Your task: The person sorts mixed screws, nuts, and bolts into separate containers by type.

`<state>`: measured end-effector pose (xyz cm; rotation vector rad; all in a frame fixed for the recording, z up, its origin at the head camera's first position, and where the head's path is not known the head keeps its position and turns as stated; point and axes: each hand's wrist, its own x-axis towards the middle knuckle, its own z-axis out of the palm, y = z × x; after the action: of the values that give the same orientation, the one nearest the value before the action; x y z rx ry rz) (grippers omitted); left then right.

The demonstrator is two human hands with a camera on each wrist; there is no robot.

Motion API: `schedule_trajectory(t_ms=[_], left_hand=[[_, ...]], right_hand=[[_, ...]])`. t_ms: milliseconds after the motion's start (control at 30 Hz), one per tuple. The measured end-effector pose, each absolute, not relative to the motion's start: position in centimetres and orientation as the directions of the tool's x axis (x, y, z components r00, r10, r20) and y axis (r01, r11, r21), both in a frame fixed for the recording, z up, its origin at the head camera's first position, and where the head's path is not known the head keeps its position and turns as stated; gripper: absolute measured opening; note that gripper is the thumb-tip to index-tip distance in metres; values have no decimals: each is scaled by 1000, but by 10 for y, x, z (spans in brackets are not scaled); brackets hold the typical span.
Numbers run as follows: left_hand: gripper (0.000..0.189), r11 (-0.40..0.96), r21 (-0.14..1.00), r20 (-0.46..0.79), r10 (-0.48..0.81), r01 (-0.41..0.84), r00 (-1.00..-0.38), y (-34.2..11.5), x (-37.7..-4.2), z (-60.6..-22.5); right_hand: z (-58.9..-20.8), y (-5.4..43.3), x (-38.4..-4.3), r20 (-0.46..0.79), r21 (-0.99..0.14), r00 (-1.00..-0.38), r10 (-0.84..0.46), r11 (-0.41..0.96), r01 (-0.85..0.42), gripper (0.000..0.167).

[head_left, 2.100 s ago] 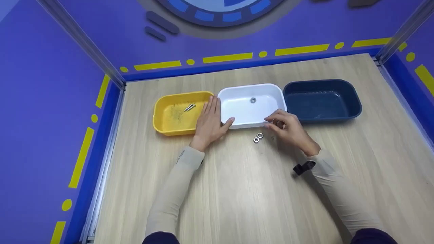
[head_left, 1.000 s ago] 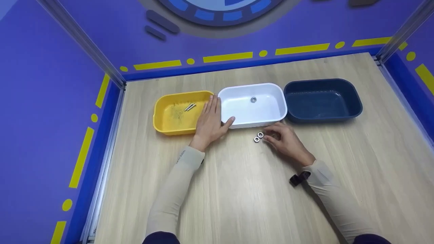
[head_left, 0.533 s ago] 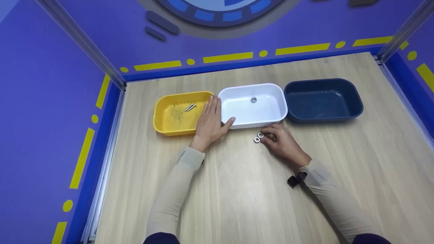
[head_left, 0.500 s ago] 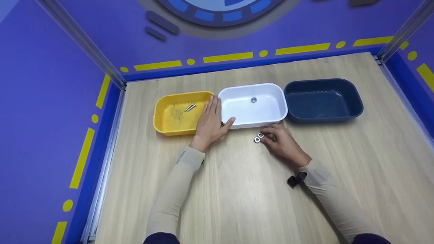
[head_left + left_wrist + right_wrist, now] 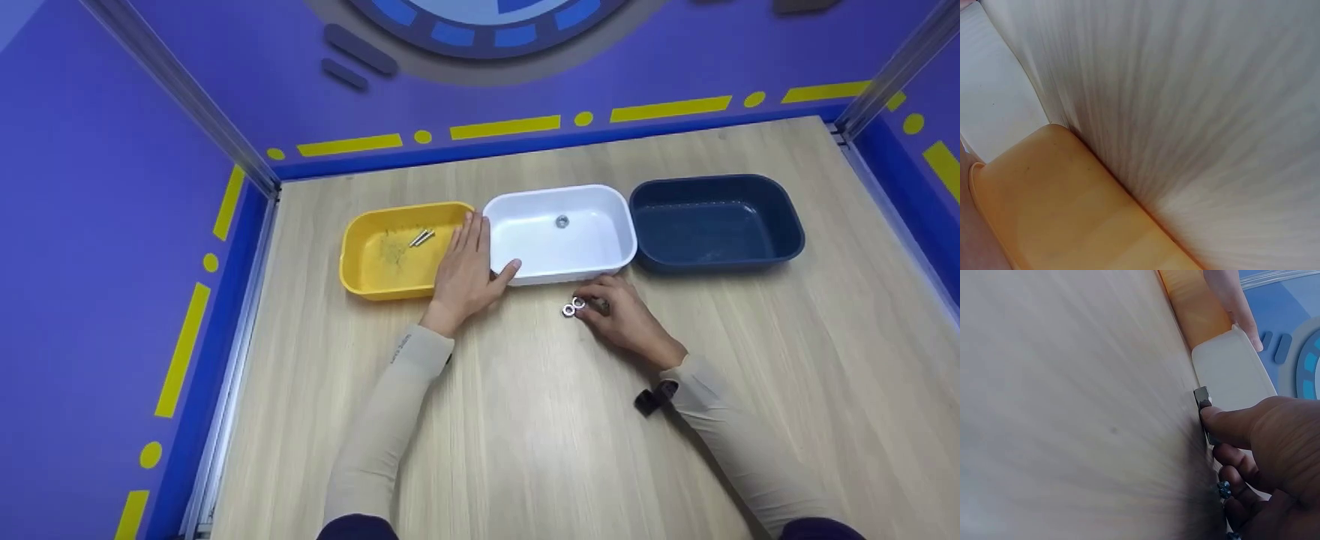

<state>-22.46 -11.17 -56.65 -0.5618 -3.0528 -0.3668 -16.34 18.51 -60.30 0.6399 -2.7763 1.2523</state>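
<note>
Right hand (image 5: 626, 319) pinches far nut (image 5: 578, 302), near nut (image 5: 568, 310) just beside; left hand (image 5: 466, 266), fingers straight, grasping nothing, rests between yellow bin (image 5: 364, 274) and white bin (image 5: 555, 247).

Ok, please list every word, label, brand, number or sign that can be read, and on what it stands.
No text is legible.
Left sleeve: a line of dark lettering, too small and blurred to read.
Yellow tray, white tray, dark blue tray: no lettering visible.
Back wall: coloured shapes only.
</note>
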Motion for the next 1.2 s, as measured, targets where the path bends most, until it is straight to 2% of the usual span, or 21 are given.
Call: schedule_trajectory(t_ms=[1200], left_hand=[[105,916,213,35,342,341,-939,-111,-225,-566]], right_hand=[[-597,189,-166,200,-713,-887,-415,559,-423,20]])
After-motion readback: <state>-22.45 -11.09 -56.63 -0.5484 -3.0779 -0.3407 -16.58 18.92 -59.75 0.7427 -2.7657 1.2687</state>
